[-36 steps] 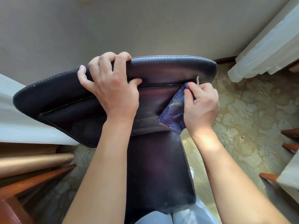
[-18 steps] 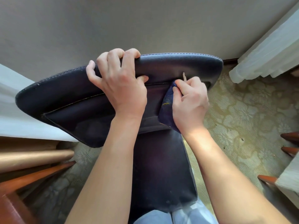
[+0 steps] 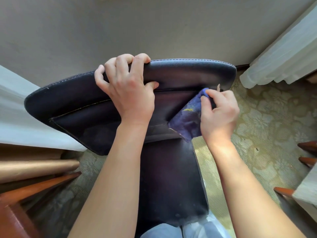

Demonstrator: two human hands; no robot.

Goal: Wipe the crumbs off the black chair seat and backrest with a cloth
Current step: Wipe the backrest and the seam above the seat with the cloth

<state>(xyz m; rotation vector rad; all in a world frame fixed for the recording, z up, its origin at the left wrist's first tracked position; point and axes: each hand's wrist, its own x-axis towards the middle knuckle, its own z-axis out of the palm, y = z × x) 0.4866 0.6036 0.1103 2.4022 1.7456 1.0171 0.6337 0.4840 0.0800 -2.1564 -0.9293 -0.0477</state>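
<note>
Backrest (image 3: 188, 73) seam, three o'clock end: my right hand (image 3: 217, 114) pinches blue cloth (image 3: 187, 117); left hand (image 3: 127, 90) grips top edge. Best: press firmly, drag crumbs outward.

My black chair backrest (image 3: 180, 74) is smooth, faintly glossy leather-like upholstery with pale stitching; its seat (image 3: 171, 177) looks duller. My blue cloth (image 3: 187, 117) is soft and nappy. Patterned carpet (image 3: 265, 126) looks ribbed and matt.

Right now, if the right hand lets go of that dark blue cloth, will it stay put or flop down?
The dark blue cloth looks floppy: it folds and drapes below the right hand. It probably weighs little, as a few fingers hold it. Released, it would likely slide off the sloped black leather chair backrest.
</note>
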